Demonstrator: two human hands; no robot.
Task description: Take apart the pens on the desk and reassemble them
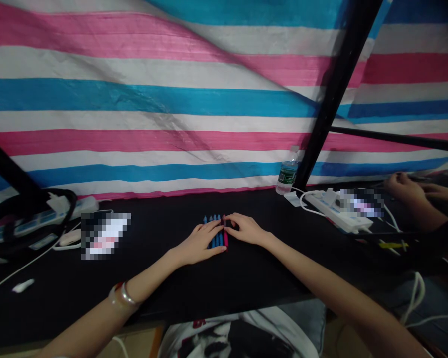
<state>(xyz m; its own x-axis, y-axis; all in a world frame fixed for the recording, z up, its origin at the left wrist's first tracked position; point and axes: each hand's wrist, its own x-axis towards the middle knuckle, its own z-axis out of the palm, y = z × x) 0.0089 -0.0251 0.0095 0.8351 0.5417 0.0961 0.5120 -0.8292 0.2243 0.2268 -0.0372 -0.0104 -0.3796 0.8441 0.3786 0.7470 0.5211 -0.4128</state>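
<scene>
Several blue crayon-like sticks (pixel 215 240) with pointed tips lie side by side on the black table, tips toward the wall. One pink-red crayon-like stick (pixel 226 240) lies along their right side. My left hand (pixel 199 242) rests flat across the blue sticks, fingers stretched out and thumb near the lower end of the red one. It covers much of the blue row. Curled in from the right, my right hand (pixel 247 228) has its thumb and fingertips closed at the upper part of the red stick.
Black tabletop (pixel 261 278) spreads around my hands. A water bottle (pixel 286 171) stands by a black post (pixel 332 94). Power strips (pixel 338 211) with cables lie on both sides. A blurred-out phone-like object (pixel 106 236) lies left. Another person's hands (pixel 406 188) are at far right.
</scene>
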